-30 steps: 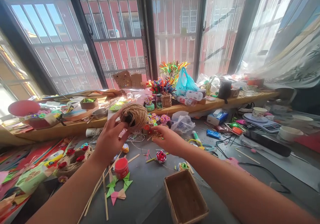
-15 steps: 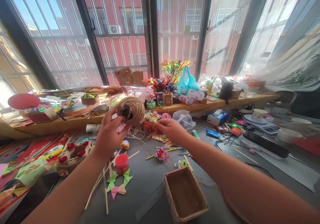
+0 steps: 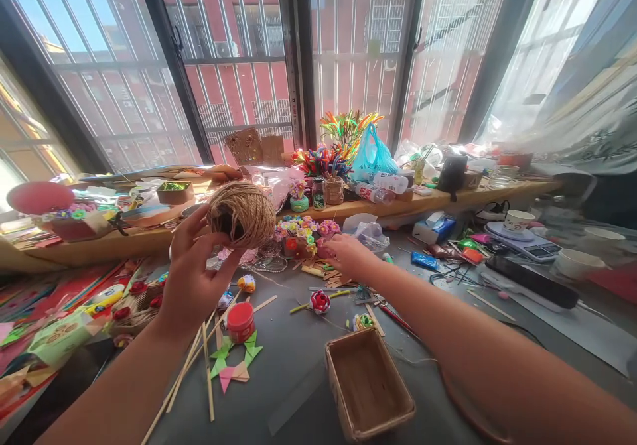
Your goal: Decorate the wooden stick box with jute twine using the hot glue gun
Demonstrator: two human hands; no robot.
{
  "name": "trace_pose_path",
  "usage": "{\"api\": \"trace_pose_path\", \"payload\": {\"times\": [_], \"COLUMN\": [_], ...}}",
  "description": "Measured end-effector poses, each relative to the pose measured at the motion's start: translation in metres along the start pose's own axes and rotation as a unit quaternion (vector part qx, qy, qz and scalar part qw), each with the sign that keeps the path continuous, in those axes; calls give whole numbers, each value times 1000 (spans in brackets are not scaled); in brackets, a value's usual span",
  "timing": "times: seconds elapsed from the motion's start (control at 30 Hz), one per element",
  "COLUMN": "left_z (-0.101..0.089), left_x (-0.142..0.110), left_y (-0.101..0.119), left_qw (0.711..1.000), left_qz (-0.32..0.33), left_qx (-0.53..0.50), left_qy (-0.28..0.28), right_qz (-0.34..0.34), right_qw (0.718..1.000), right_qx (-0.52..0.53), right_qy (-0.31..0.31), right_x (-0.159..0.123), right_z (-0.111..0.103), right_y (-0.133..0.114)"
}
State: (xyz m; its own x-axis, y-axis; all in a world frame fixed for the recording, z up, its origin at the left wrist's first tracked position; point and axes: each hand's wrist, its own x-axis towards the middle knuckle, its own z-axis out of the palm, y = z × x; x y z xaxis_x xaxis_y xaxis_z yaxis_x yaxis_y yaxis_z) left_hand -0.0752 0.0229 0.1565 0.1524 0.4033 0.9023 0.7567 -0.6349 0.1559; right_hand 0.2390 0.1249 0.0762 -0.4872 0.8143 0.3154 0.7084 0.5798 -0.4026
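My left hand (image 3: 196,269) is wrapped round a ball of brown twine (image 3: 243,214), holding it raised above the table with its dark hollow centre towards me. To the right, my right hand (image 3: 346,257) has its fingers curled together beside a planter of small pastel flowers (image 3: 301,233); whatever is between its fingertips is hidden. Below the hands lie a red-and-white flower (image 3: 320,302) on a green stem and a yellow-green flower (image 3: 363,322). Nearest to me stands an open brown box (image 3: 369,388) with a twine-wrapped rim. A thin strand of twine (image 3: 411,359) trails across the table beside it.
A red-lidded jar (image 3: 241,321) stands by a folded paper star ring (image 3: 236,367) and thin wooden sticks (image 3: 209,372). At the right are a phone (image 3: 532,282) and a kitchen scale (image 3: 522,241). A cluttered ledge (image 3: 423,199) runs below the windows.
My left hand has moved left with the ball of twine. My right hand has moved right, away from the ball, and its fingers have drawn together.
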Motion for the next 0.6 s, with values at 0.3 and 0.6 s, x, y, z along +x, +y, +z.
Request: {"api": "trace_pose_path", "payload": {"times": [0.3,0.6], "left_z": [-4,-3], "left_x": [2,-13], "left_y": [8,7], "left_qw": [1000,999], "left_qz": [-23,-18], "left_qx": [-21,3], "left_qy": [-4,-45], "right_qz": [-81,28], "right_qw": [985,994], "right_qx": [-71,7], "right_qy": [-138,-106], "right_x": [-29,-8], "right_z": [46,50], "right_y": [-22,9]}}
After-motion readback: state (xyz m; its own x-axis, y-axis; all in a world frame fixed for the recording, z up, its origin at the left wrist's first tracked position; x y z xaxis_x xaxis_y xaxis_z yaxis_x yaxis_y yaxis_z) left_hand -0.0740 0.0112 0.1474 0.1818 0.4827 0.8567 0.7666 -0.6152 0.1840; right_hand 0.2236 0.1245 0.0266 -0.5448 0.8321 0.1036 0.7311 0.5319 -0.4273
